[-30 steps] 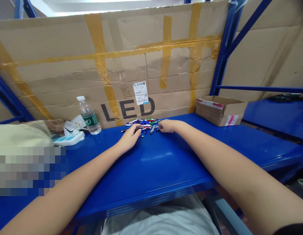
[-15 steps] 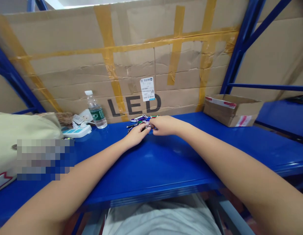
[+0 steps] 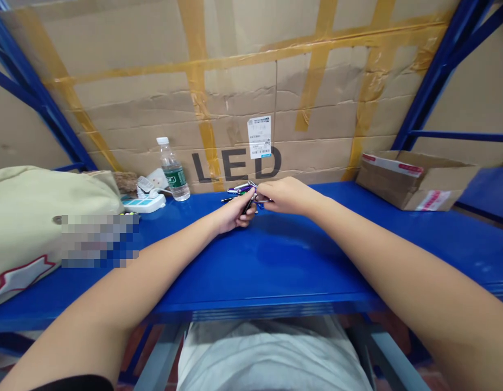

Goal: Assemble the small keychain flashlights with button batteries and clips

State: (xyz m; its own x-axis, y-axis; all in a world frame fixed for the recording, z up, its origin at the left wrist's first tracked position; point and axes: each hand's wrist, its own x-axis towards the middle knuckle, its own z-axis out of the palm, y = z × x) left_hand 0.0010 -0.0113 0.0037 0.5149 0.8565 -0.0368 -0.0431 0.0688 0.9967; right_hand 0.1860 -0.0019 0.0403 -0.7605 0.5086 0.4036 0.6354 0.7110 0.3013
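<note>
A heap of small metal tubes in purple, green, blue and silver, perhaps keychain lights with clips, (image 3: 239, 190) lies on the blue steel shelf (image 3: 275, 260) in front of me. My left hand (image 3: 235, 213) is shut on a dark slim tube (image 3: 248, 204) at the heap's front edge. My right hand (image 3: 286, 195) meets it from the right, its fingertips pinching a small metal clip (image 3: 262, 200). The hands hide part of the heap. I cannot tell whether the clip belongs to the dark tube.
A water bottle (image 3: 173, 171) and a white power strip (image 3: 143, 203) stand left of the heap. Further left lies a pale cloth bag (image 3: 31, 222). An open cardboard box (image 3: 414, 182) sits at right, before a taped cardboard backing (image 3: 235, 81) printed LED.
My hands have moved from either side of the heap to meet at its front. The left hand now shows a dark tube. The whole view has shifted as my head moved.
</note>
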